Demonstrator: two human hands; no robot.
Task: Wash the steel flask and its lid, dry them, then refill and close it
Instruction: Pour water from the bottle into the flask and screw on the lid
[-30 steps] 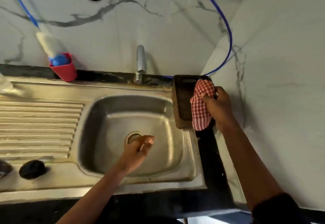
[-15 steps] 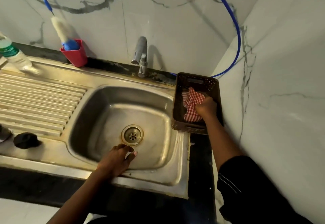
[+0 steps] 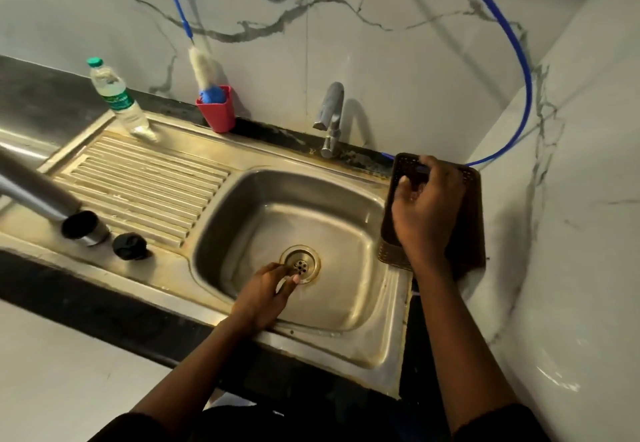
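Flask (image 3: 38, 192) uncapped, lid (image 3: 130, 246) beside it, well left of the slack, empty left grip (image 3: 266, 291); right grip (image 3: 427, 213) hold unclear; refill, closing seemingly remain

Two bare forearms in short black sleeves
The left forearm (image 3: 194, 365) and right forearm (image 3: 446, 337) were uncovered; a black fabric left sleeve (image 3: 131, 431) and a black fabric right sleeve (image 3: 502, 422) ended near the elbows.

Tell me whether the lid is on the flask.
No: the black lid lies on the drainboard beside the flask, not on it.
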